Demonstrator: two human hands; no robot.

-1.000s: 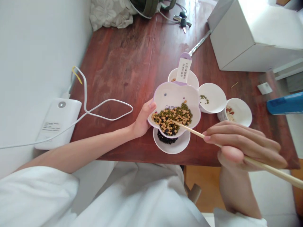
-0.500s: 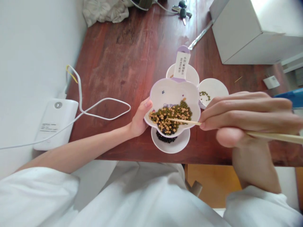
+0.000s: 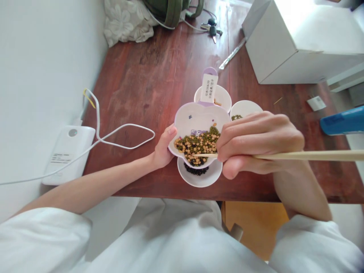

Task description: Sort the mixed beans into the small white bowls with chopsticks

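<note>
Left hand (image 3: 164, 147) partly open, cupping rim of lavender-edged plastic flower dish (image 3: 196, 119), near front edge of desk (image 3: 148, 76). Right hand (image 3: 256, 144) pinches bamboo chopsticks (image 3: 307, 156), tips over mixed beans (image 3: 197, 146). Beans likely slippery; dish light, best held by rim.

The worktop (image 3: 136, 87) is reddish wood, its varnish worn rough in patches and glossy where light falls. The lobed dish (image 3: 196, 121) is smooth, glossy plastic; the chopsticks (image 3: 307, 155) are matt pale bamboo, the label (image 3: 209, 88) matt paper, the box (image 3: 295, 64) matt white card, the keys (image 3: 212, 32) bright metal.
</note>
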